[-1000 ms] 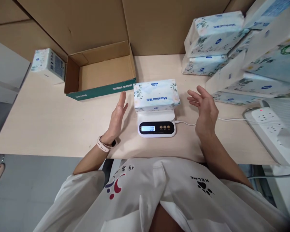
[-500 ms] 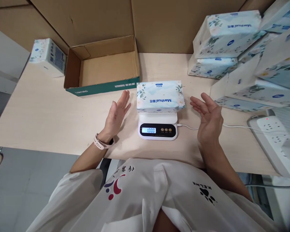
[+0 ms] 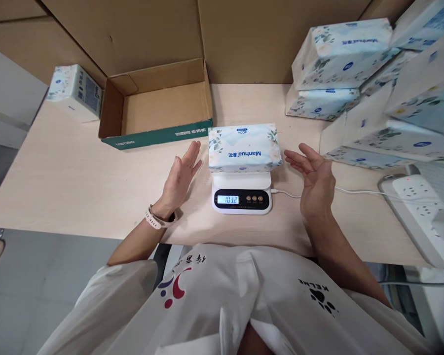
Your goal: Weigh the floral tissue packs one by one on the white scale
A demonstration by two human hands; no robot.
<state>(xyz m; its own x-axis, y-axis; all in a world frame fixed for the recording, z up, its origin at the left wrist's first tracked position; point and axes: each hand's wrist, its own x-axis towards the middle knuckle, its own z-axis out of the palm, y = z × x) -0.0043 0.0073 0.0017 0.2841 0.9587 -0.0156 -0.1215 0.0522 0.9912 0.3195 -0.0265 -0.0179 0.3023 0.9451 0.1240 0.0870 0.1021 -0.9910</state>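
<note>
A pack of tissues [image 3: 244, 147], pale blue with leaf print, lies on a small white scale [image 3: 241, 194] whose lit display reads 103.2. My left hand [image 3: 180, 178] hovers open just left of the pack, palm turned toward it, a watch on its wrist. To the pack's right my right hand [image 3: 314, 180] is open too, fingers spread, a short gap from the pack. Neither hand touches anything.
An open cardboard box [image 3: 155, 106] with a green front edge stands at the back left, a lone tissue pack [image 3: 75, 91] beside it. Stacked tissue packs [image 3: 370, 88] fill the back right. A white power strip [image 3: 422, 207] lies at the right, its cable running to the scale.
The scale reading rose from 0.0 through 100.0 to 103.2. Both hands stayed open beside the pack, shifting only slightly.
</note>
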